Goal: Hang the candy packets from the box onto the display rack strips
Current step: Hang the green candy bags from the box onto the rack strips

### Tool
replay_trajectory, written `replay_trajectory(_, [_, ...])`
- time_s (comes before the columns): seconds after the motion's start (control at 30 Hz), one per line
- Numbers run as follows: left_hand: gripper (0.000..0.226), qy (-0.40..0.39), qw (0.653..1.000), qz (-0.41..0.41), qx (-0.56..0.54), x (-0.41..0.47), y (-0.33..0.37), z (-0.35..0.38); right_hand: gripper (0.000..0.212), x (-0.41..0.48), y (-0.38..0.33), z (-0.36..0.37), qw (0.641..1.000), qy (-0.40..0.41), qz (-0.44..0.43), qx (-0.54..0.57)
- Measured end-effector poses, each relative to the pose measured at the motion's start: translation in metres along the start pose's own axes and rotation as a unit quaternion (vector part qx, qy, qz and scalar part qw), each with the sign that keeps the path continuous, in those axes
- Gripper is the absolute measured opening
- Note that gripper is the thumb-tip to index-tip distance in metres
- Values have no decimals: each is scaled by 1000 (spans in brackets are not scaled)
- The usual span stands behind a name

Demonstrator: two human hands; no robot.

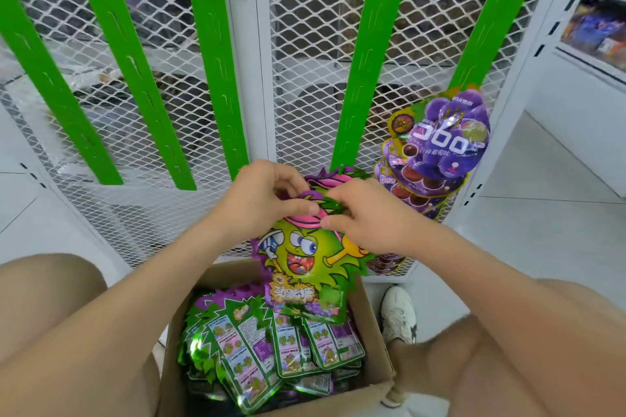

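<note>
Between left hand (261,203), right hand (369,217), candy packet (305,257)

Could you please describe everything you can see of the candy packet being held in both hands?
The candy packet is a glossy, foil-like pouch with jagged edges, printed with a green cartoon face, a pink cap and purple trim. It hangs upright, face toward the camera, above the open cardboard box. The left hand and right hand pinch its top edge, just below a green strip.

Box (372,342): on the floor (542,230), before the rack.
Packets (271,342): piled in the box.
Strips (216,61): on the mesh panel (305,44) behind.
</note>
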State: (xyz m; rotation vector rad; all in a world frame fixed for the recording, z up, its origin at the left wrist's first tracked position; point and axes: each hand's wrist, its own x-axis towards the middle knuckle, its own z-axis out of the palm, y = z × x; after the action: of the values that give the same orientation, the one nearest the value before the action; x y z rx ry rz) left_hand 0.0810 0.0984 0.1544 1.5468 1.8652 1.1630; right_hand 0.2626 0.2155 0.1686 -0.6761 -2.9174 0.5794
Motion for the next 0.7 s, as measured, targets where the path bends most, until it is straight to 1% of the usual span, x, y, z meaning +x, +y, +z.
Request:
replay_trajectory(0.03, [17, -2, 1000, -1, -11, 2, 1, 3, 39, 3, 5, -5, 1000, -5, 10, -9])
replay_trajectory(0.07, [13, 1, 1000, -1, -16, 5, 2, 6, 35, 4, 9, -11, 1000, -11, 22, -10])
replay_trajectory(0.1, [9, 9, 1000, -1, -16, 7, 3, 9, 24, 5, 14, -17, 999, -19, 37, -13])
replay_trajectory(0.13, [8, 23, 1000, -1, -14, 10, 2, 13, 19, 6, 17, -22, 998, -29, 51, -17])
replay_trajectory(0.17, [11, 39, 999, 0, -4, 12, 2, 16, 29, 6, 21, -27, 997, -33, 59, -25])
replay_trajectory(0.2, [14, 56, 998, -1, 11, 15, 2, 19, 36, 8, 26, -32, 997, -31, 60, -41])
replay_trajectory(0.23, [17, 68, 997, -6, 26, 17, 3, 21, 37, 10, 30, -36, 997, -26, 60, -52])
replay_trajectory(0.27, [23, 75, 996, -12, 36, 19, 4, 22, 32, 11, 31, -41, 996, -26, 64, -59])
replay_trajectory(0.33, [38, 68, 996, -23, 51, 22, 4, 24, 14, 12, 35, -48, 994, -29, 91, -44])
replay_trajectory(0.37, [46, 60, 996, -27, 54, 24, 5, 25, 13, 12, 38, -49, 994, -24, 101, -32])
replay_trajectory(0.4, [51, 54, 997, -28, 53, 26, 5, 26, 19, 12, 40, -50, 993, -19, 112, -25])
replay_trajectory(0.47, [56, 47, 998, -23, 44, 31, 7, 29, 38, 12, 44, -48, 992, 5, 127, -6])
replay_trajectory(0.5, [58, 48, 998, -19, 33, 35, 8, 32, 44, 13, 45, -47, 991, 19, 132, -6])
replay_trajectory(0.53, [59, 51, 998, -15, 19, 39, 10, 34, 45, 15, 47, -44, 989, 34, 145, -4])
replay_trajectory(0.57, [59, 53, 998, -16, 5, 43, 12, 36, 40, 17, 48, -41, 986, 62, 154, 13])
replay_trajectory(0.63, [56, 58, 998, -18, -19, 52, 15, 40, 20, 23, 52, -34, 976, 127, 173, 41])
replay_trajectory(0.67, [54, 58, 998, -15, -29, 57, 17, 42, 21, 23, 52, -32, 971, 146, 185, 41])
replay_trajectory(0.7, [52, 55, 998, -11, -37, 60, 21, 44, 27, 23, 53, -29, 969, 158, 184, 35])
